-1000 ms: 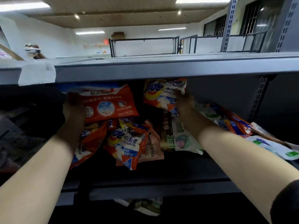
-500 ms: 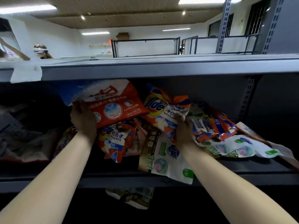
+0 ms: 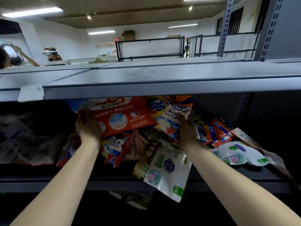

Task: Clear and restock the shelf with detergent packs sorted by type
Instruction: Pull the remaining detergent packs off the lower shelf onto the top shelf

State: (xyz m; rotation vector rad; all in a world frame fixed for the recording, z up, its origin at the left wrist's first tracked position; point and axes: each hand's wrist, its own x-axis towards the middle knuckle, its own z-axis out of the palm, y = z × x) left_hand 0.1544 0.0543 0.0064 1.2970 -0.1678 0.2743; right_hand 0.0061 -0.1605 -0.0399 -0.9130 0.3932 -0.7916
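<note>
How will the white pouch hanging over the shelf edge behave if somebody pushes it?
The white pouch looks soft and creased, so it would probably bend, not slide stiffly. Its lower part hangs past the shelf edge, so a push forward could likely tip it off.

The upper shelf board (image 3: 146, 86) hides the tops of the red pack (image 3: 123, 118) and Tide pack (image 3: 169, 115); packs at left (image 3: 24, 144) are too dark to identify.

White walls (image 3: 65, 39) (strip-lit), barred window (image 3: 235, 21).
</note>
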